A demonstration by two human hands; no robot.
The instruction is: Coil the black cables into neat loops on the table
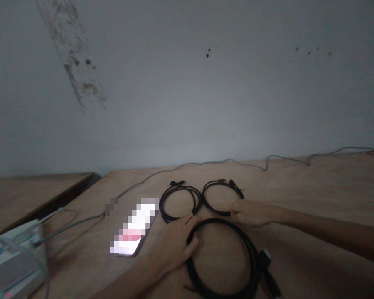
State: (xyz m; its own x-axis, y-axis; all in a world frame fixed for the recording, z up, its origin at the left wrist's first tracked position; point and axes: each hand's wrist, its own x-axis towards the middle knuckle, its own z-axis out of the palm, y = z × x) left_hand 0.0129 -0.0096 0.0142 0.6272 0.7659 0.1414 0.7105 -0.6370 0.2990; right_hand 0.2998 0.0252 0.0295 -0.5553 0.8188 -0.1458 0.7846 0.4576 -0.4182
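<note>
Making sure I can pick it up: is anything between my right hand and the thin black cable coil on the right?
Nothing visible: the right hand already reaches the lower edge of the thin black cable coil.

- Two small cable coils (pixel 180 187) (pixel 237 192): matte black, no markings visible
- Larger cable coil (pixel 252 255): black, with a black connector (pixel 264 259) showing a pale grey tip
- Thin cable (pixel 205 162) along the far table edge: mid grey
- Table (pixel 314 187): light tan wood, faint pinkish cast, plain grain
- Side table (pixel 28 199): darker tan top, dark brown edge
- Wall (pixel 187 95): pale blue-grey, streaked with a dark brown-black stain (pixel 75 54); scattered dark specks (pixel 208 52)
- Pixelated flat object (pixel 134 228): blocky mosaic of white, pink, and grey
- Boxy device (pixel 15 261): white and pale grey bands, tiny red glow (pixel 8 295)
</note>
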